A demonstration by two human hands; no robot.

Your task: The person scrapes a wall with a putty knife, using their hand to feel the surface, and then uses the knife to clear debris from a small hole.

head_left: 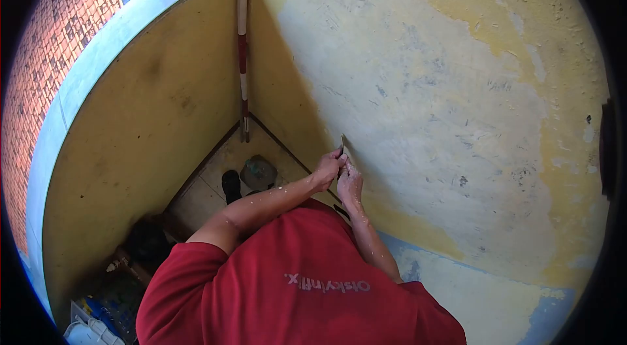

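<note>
My left hand (pixel 328 168) and my right hand (pixel 351 183) meet close to the patched wall (pixel 418 103), both flecked with pale specks. Between them is a thin, flat scraper (pixel 344 141), seen nearly edge-on and tilted upward. The fingers of my right hand wrap its lower part, while my left fingers pinch it from the side. Much of the scraper is hidden by my fingers. The wall before me carries a wide whitish layer with dark scuffs over yellow paint.
A striped red and white pole (pixel 243 51) leans in the corner. On the tiled floor (pixel 206 181) sit a greyish container (pixel 258 172) and a dark object (pixel 231 185). A low curved wall (pixel 150 97) bounds the left side. Clutter, including a white container (pixel 91 328), lies at lower left.
</note>
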